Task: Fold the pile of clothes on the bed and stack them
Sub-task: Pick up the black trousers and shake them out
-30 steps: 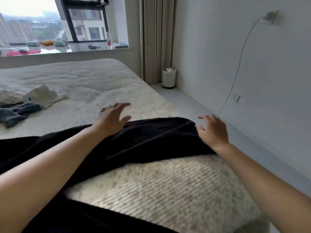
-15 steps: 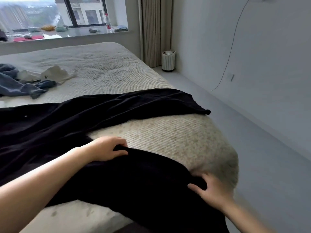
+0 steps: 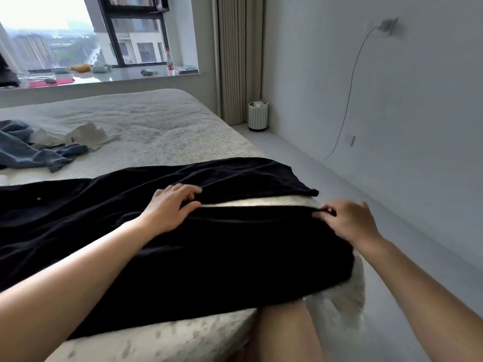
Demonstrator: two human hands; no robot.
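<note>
A pair of black trousers lies spread across the near corner of the bed, its two legs almost side by side with a thin strip of bedding between them. My left hand grips the upper edge of the near leg, thumb under the fabric. My right hand pinches the same leg's hem at the bed's right edge. Further back on the left lie blue jeans and a crumpled white garment.
The bed's right edge drops to a grey floor beside a white wall. A small white bin stands in the far corner by the curtain. A cable hangs down the wall. The window sill holds a bottle and small items.
Both hands have carried the near trouser leg up the bed toward the far leg, so the gap of bedding between the legs has shrunk to a thin strip.
</note>
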